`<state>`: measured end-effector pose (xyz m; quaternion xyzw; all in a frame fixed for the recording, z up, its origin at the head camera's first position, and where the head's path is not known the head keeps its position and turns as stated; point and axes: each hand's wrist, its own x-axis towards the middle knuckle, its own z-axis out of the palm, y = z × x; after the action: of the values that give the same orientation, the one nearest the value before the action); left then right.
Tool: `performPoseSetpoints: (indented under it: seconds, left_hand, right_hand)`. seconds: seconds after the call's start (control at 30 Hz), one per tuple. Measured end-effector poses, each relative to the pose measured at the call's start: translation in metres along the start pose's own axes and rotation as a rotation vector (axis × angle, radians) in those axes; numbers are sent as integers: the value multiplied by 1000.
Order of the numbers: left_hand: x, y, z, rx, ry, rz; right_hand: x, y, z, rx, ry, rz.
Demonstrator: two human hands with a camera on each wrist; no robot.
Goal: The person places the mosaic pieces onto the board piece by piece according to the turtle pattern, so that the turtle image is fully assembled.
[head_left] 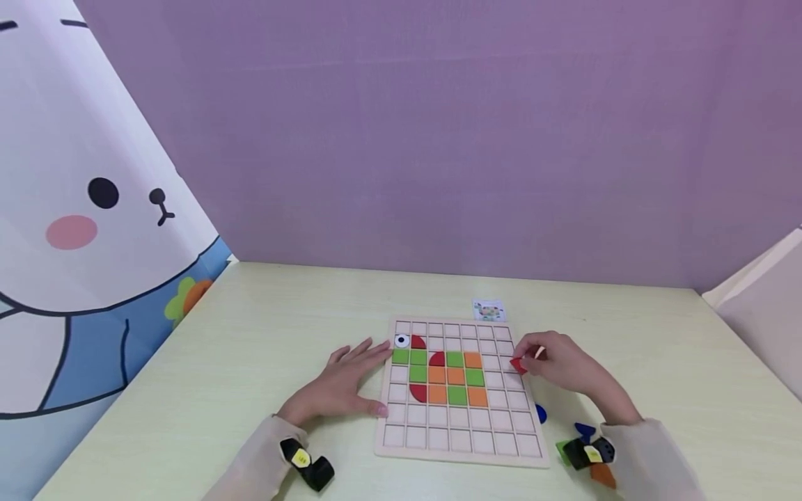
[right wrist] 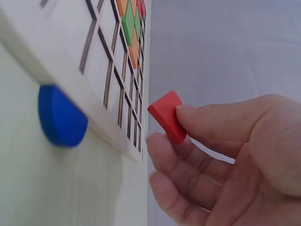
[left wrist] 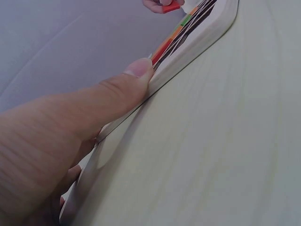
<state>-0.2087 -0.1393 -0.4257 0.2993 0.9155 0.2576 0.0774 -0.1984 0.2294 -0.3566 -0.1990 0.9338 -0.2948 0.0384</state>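
A wooden grid board (head_left: 438,440) lies on the table, with green, orange and red tiles set in several of its cells. A white round eye piece (head_left: 402,341) sits near its top left. My left hand (head_left: 341,386) rests at the board's left edge, fingers spread and straight, the thumb (left wrist: 134,77) touching the rim. Over the board's right edge, my right hand (head_left: 557,362) pinches a red tile (right wrist: 168,115) between thumb and fingers. In the right wrist view the tile is held clear of the board.
A blue piece (right wrist: 61,115) lies against the board's right edge. Near the right wrist are another blue piece (head_left: 585,430), a green piece (head_left: 562,452) and an orange piece (head_left: 603,476). A small picture card (head_left: 489,310) lies behind the board. A purple backdrop (head_left: 438,139) stands at the back.
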Motion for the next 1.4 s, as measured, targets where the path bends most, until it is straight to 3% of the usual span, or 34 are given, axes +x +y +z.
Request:
performPoseSetpoints:
  seconds: [0.7, 1.4]
  left_hand:
    - [1, 2, 0, 6, 7, 0]
    - [0, -1, 1, 4, 7, 5]
  right_hand:
    - [23, -9, 15, 32, -1, 44]
    - [31, -8, 29, 38, 8, 167]
